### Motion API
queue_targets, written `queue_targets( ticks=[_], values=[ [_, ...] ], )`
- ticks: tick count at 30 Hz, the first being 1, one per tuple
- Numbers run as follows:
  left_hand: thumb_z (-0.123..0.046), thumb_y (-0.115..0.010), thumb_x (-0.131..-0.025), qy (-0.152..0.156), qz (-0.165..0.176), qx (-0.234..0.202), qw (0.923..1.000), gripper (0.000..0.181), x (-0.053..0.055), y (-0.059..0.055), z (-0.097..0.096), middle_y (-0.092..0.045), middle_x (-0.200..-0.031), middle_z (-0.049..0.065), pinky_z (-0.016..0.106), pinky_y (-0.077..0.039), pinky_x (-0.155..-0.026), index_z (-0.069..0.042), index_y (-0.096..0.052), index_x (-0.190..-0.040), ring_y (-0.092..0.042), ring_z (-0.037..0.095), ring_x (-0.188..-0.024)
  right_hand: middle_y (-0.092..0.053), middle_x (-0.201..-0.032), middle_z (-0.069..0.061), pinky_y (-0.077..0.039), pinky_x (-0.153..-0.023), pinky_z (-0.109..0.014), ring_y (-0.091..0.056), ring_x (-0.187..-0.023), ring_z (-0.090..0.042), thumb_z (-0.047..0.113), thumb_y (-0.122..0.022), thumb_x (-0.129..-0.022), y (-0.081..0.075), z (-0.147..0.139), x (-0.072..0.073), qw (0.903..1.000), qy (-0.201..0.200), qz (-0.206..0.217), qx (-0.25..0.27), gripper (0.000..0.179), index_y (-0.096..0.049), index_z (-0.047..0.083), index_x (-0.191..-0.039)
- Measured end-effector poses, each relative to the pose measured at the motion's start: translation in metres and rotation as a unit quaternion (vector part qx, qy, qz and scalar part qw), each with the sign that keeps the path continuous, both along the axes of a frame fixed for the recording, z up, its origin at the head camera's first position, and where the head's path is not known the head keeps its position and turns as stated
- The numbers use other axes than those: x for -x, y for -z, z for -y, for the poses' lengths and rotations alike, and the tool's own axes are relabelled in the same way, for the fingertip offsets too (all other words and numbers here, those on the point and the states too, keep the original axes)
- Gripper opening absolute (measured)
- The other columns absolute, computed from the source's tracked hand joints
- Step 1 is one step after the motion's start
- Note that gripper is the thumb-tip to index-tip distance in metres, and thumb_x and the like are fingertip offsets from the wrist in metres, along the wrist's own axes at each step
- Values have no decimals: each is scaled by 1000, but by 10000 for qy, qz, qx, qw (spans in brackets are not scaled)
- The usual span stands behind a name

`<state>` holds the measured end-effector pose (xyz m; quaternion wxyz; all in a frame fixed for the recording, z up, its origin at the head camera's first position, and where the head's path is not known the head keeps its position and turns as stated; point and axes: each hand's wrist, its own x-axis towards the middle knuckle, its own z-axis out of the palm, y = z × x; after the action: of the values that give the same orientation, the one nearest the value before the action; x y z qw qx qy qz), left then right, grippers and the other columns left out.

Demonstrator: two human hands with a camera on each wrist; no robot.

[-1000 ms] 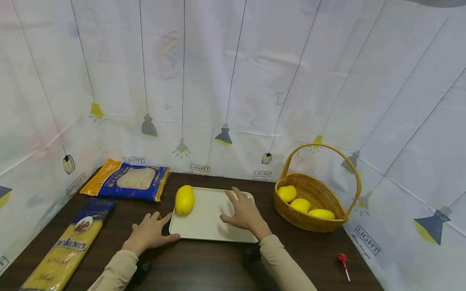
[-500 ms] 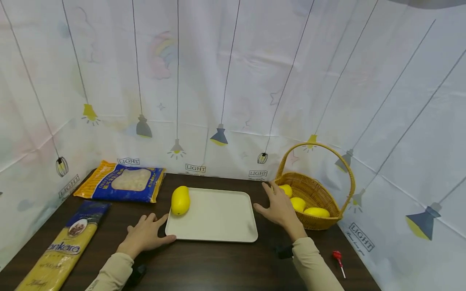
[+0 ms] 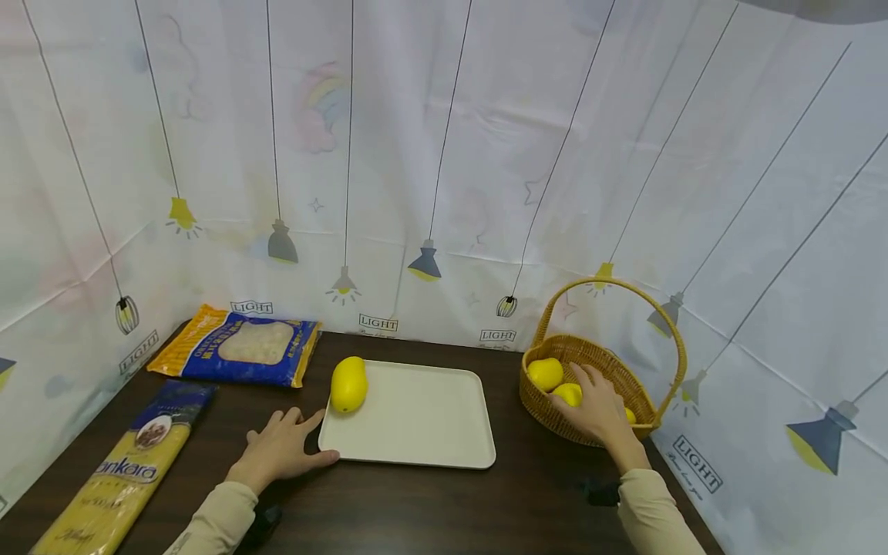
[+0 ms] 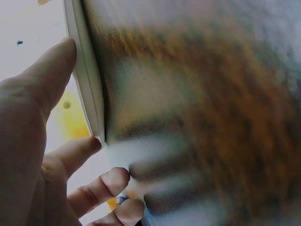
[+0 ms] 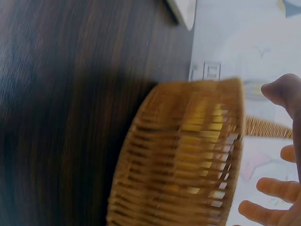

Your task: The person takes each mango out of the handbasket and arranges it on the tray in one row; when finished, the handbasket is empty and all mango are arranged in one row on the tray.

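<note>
My left hand (image 3: 280,449) is at the left end of a white rectangular tray (image 3: 423,416). Its thumb and index fingertip touch the tray's rim (image 4: 84,66), fingers spread. At the tray's left side lies a smooth yellow fruit (image 3: 349,384), mango-like in shape. Over the wicker basket (image 3: 537,405) hovers my right hand (image 3: 598,408), fingers apart and nothing held. Beneath it are a yellow fruit (image 3: 569,394) close to the thumb, another yellow fruit (image 3: 545,374) farther back, and a third (image 3: 630,415) mostly hidden by the hand. The right wrist view shows the fingers (image 5: 277,188) above the basket rim.
An arched handle (image 3: 610,282) spans the basket. A blue and orange food bag (image 3: 257,343) lies at the back left, with a long pasta packet (image 3: 125,478) in front of it. The dark tabletop (image 3: 416,509) meets a printed cloth backdrop (image 3: 416,154).
My right hand has moved rightward from above the tray, past the basket's near side, to over the fruit inside. The left hand has stayed at the tray's edge.
</note>
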<state>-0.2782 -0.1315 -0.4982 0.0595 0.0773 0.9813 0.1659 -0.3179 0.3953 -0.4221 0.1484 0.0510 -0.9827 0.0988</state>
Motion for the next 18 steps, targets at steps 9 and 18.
queue_targets(
  ticks=[9,18],
  values=[
    [-84,-61,-75,-17,-36,10,10000,99,-1,0,-1,-53,-138,18,84,-34,-89,-24,-46,-152,-48,42,-126,-42,-147,-37,-39,-91,-76,-44,-127,-62,63,-52,-96,7,-28,6,9973,399,590,-204,85,-36,2,-153],
    [-83,-61,-75,-28,-35,26,10000,98,-1,-1,-1,-53,-136,17,83,-35,-88,-24,-45,-153,-49,41,-124,-38,-149,-39,-35,-95,-79,-41,-129,-63,69,-48,-95,9,-36,12,9951,479,851,-163,91,-34,1,-154]
  ],
)
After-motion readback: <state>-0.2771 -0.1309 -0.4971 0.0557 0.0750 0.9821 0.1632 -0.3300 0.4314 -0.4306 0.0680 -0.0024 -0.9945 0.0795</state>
